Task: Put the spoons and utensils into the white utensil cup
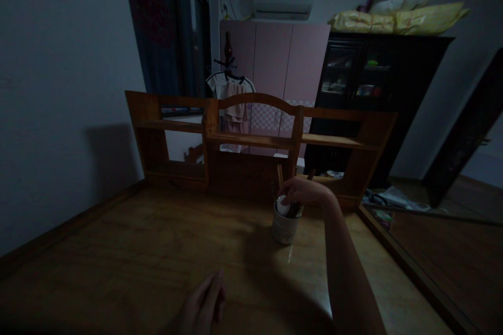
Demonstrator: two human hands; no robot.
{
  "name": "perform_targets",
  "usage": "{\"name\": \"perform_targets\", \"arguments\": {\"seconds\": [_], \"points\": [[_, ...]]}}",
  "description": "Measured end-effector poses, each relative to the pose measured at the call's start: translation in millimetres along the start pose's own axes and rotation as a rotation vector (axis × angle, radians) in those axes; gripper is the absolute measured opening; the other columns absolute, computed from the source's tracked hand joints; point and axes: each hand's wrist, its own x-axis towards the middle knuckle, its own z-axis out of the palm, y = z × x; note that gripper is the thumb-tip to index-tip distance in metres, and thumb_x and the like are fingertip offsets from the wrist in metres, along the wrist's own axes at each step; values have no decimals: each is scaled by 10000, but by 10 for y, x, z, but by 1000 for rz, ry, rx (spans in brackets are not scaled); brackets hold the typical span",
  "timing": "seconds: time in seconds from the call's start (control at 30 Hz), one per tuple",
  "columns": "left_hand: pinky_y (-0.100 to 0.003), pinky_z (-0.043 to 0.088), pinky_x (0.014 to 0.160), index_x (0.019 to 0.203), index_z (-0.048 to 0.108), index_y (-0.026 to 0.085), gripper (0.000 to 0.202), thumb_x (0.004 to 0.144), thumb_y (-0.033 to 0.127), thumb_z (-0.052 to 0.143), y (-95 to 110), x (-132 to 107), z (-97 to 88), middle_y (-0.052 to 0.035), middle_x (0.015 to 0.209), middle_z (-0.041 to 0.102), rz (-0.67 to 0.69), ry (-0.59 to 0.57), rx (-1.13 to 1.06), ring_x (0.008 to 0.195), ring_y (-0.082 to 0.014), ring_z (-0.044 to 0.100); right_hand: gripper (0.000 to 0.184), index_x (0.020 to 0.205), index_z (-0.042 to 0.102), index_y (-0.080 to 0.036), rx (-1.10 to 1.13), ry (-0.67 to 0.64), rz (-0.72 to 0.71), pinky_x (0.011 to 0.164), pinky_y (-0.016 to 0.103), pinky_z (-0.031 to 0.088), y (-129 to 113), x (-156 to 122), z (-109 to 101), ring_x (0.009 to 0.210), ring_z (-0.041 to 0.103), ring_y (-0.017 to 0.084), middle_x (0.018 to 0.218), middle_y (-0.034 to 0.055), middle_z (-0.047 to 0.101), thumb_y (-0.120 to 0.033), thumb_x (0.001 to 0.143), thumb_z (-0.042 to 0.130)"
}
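A light-coloured, perforated utensil holder (284, 229) stands upright on the wooden table, with chopsticks (280, 174) and darker utensils poking out of its top. Over its rim, my right hand (301, 190) reaches in from the right, its fingers closed on a white, rounded piece (282, 204) that looks like the end of a spoon. The lower part of that piece is hidden inside the holder. My left hand (206, 301) rests low in the view near the table's front, loosely extended, with nothing visible in it.
Behind the holder, a wooden shelf unit (251, 140) runs along the table's back edge. A wall borders the table (157, 241) on the left. Farther back stand a pink wardrobe (271, 63), a dark cabinet (377, 73) and hanging clothes (236, 97).
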Motion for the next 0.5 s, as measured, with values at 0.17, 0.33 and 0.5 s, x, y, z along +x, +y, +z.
{"name": "perform_targets", "arguments": {"seconds": [0.17,0.33,0.5], "points": [[-257,530,561,767,707,179,525,522,643,738,-7,-11,-30,-55,747,696,26,44,10,639,-192,639,221,904,719,-143,-120,-9,76,520,178,438,-74,3,22,738,662,181,833,52,718,-214,695,708],[-271,558,605,812,718,183,543,491,619,765,-75,28,-44,-72,827,720,34,78,10,742,-229,678,201,872,737,-152,-283,-61,144,469,171,387,-136,13,57,707,651,167,800,38,713,-252,704,691],[-282,547,569,887,720,162,662,552,730,663,-91,2,-40,-79,833,707,58,19,77,605,-188,638,217,864,750,-146,-305,-104,174,454,170,381,-140,49,102,652,642,160,756,39,709,-248,679,703]]}}
